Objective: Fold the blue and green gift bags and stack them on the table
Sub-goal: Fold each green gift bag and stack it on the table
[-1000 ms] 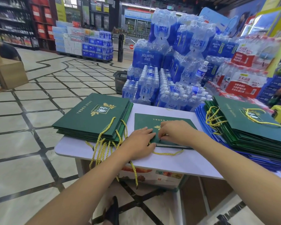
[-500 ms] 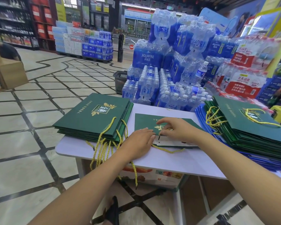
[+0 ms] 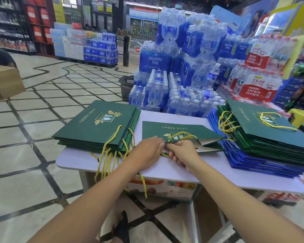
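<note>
A green gift bag (image 3: 179, 131) with a gold logo and gold cord handles lies in the middle of the white table (image 3: 165, 168). Its near edge is lifted, so the pale inside shows on the right. My left hand (image 3: 146, 152) and my right hand (image 3: 182, 151) meet at that near edge and pinch it, fingers curled. A stack of flat green bags (image 3: 98, 127) lies on the table's left side, its gold cords hanging over the edge. On the right sits a pile of green bags (image 3: 263, 130) on top of blue bags (image 3: 253, 160).
Shrink-wrapped packs of water bottles (image 3: 179, 67) are piled behind the table. A dark shopping basket (image 3: 126, 87) stands on the tiled floor beside them. A cardboard box (image 3: 5, 81) is at the far left, a yellow stool (image 3: 302, 116) at the far right, a printed carton (image 3: 165, 188) under the table.
The middle bag's near edge has come up off the table and opened, showing its pale inside. Both my hands went from lying on the bag to pinching that edge; the handle cord now lies on top.
</note>
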